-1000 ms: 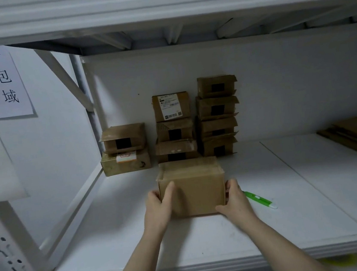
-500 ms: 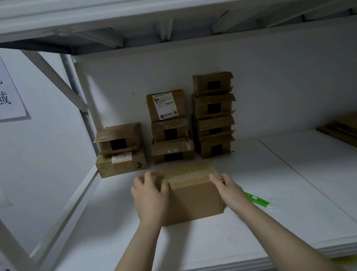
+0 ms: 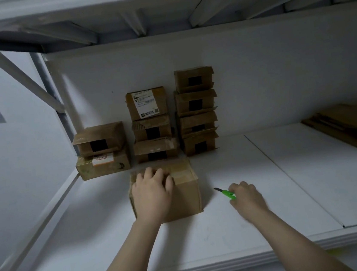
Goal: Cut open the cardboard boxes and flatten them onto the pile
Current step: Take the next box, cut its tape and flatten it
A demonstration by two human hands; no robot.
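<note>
Our arms reach forward: left hand [image 3: 151,191] flat, palm down; right hand [image 3: 247,196] curled round the cutter [image 3: 227,194].

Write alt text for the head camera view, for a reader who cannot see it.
A person's left hand rests on a closed cardboard box on a white shelf, while the right hand grips a green utility knife beside it. Stacks of small taped boxes stand against the back wall, and a pile of flattened cardboard lies at far right.

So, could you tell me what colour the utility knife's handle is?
The utility knife is bright green, best seen in the head view.
</note>
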